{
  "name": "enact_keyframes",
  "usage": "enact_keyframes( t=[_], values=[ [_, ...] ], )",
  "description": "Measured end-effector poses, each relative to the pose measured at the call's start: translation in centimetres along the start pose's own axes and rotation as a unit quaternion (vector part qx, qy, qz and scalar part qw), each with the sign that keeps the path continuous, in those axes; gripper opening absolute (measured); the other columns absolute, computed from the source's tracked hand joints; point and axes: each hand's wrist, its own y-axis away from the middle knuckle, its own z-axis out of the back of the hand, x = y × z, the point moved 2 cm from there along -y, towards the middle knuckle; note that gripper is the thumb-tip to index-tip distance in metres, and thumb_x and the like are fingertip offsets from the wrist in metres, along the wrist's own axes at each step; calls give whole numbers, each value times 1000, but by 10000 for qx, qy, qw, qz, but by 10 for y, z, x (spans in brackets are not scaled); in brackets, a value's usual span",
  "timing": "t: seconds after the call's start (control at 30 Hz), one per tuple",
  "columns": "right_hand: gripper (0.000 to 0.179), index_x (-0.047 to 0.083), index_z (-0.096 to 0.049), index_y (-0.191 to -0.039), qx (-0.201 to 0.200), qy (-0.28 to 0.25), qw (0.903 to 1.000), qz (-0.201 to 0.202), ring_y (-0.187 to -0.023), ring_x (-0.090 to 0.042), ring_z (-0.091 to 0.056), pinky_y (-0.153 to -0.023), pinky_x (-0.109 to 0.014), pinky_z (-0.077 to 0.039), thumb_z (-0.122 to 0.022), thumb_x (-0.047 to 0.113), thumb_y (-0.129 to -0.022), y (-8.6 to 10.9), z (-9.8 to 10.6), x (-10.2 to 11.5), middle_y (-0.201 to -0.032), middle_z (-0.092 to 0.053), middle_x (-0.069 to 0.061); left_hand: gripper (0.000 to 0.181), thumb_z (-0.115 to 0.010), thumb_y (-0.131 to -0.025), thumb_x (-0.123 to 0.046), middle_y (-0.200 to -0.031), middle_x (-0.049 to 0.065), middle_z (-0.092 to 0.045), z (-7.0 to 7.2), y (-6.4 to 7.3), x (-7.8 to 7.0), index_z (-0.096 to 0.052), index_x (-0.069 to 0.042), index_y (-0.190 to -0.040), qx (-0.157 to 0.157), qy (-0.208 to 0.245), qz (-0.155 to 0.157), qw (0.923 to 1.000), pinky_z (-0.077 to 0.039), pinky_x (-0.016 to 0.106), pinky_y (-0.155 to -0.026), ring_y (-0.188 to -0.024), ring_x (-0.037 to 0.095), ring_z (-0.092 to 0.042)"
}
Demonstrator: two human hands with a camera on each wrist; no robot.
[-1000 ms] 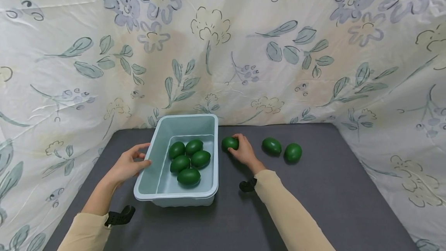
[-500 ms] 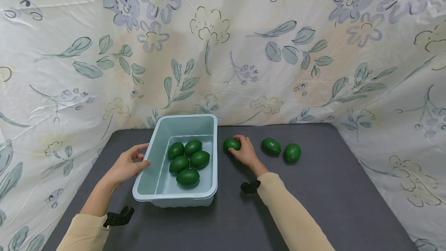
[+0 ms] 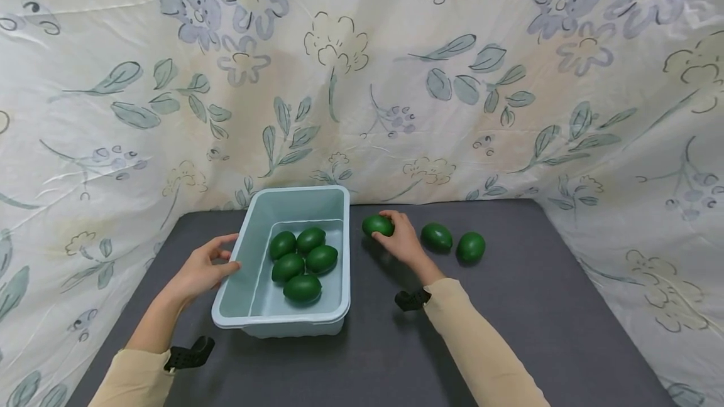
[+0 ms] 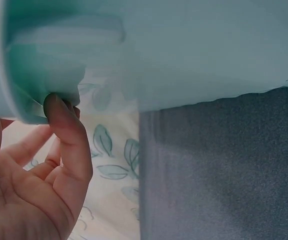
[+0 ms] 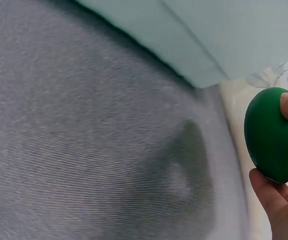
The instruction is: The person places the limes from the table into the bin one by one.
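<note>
My right hand [image 3: 404, 240] holds a glossy dark green oval fruit [image 3: 377, 225] between thumb and fingers, just right of a pale blue-green plastic tub [image 3: 346, 269]. In the right wrist view the fruit [image 5: 271, 135] is off the table, its shadow below. My left hand [image 3: 205, 272] pinches the tub's left rim; in the left wrist view fingertips [image 4: 59, 107] curl under that rim. Several similar green fruits [image 3: 302, 288] lie together on the tub's floor. Two more, one green fruit [image 3: 437, 237] and another green fruit [image 3: 471, 247], lie on the table right of my right hand.
The dark grey table [image 3: 509, 331] reaches back to a floral curtain [image 3: 362, 112], which hangs behind it and along both sides. The tub's side wall [image 5: 234, 30] stands close to my right hand. A black wrist strap [image 3: 189, 354] is on each arm.
My right hand has raised the green fruit a little off the table, its shadow now apart below it. The left hand stays at the tub's rim. The head view has shifted slightly.
</note>
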Motion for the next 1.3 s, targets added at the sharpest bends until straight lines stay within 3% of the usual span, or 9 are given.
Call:
enact_keyframes(
  t=[0.67,1.3],
  values=[
    [55,6,-45,-131,97,163,9987,470,-108,-27,-51,-85,-42,-43,-67,23,-84,-2,39,36,-128,-48,-12,67,-60,-87,-14,-109,22,-50,-1,3,-2,-25,-5,-144,49,-20,31,10000,-50,34,-63,-83,24,-55],
    [50,6,-48,-126,39,-31,9932,1162,-106,-25,-51,-84,-40,-45,-69,18,-82,-3,50,83,-125,-48,-12,67,-61,-87,-13,-108,21,-46,0,3,0,-26,-6,-144,83,136,-6,9999,-49,34,-61,-81,23,-53]
  ],
)
